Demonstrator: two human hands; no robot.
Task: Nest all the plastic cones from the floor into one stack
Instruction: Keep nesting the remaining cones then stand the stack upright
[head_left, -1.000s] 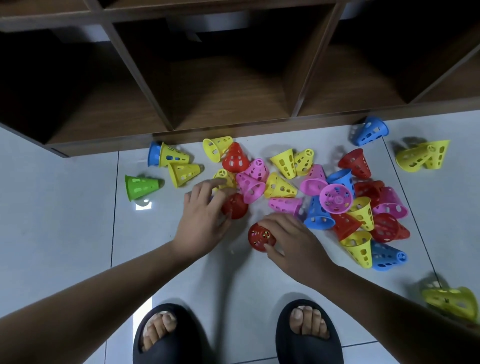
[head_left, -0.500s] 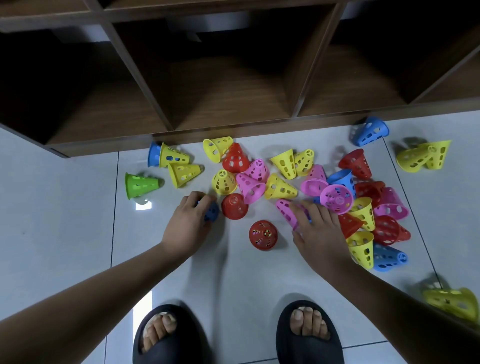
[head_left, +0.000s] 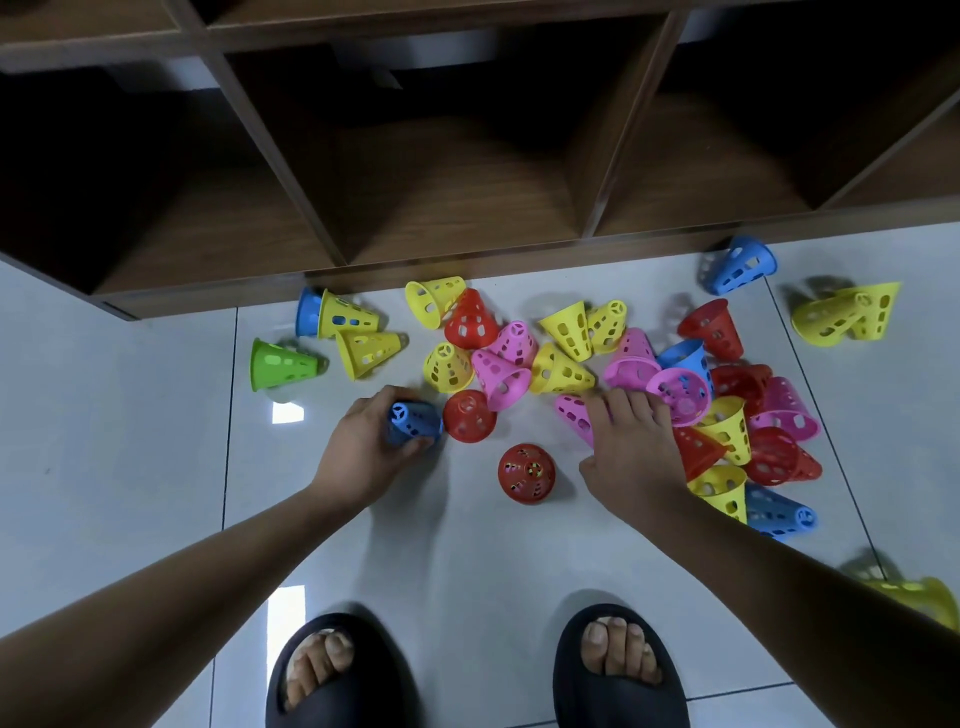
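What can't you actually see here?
- Head view: right hand covers most of the pink cone; grip unclear.
- Yellow cone at the right edge is blurred and cut off.
- Red stack, seen from above: cone count unknowable.

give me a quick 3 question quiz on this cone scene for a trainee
1. True or false: the left hand holds a blue cone.
2. How many green cones are on the floor?
3. The upright red cone nearest the feet stands: A) between the two hands, B) inside the shelf, C) on a slipper.

Key:
1. True; its grip is closed around it.
2. One, the green cone at the far left.
3. A; it stands between the left hand and the right hand, which rests on a pink cone.
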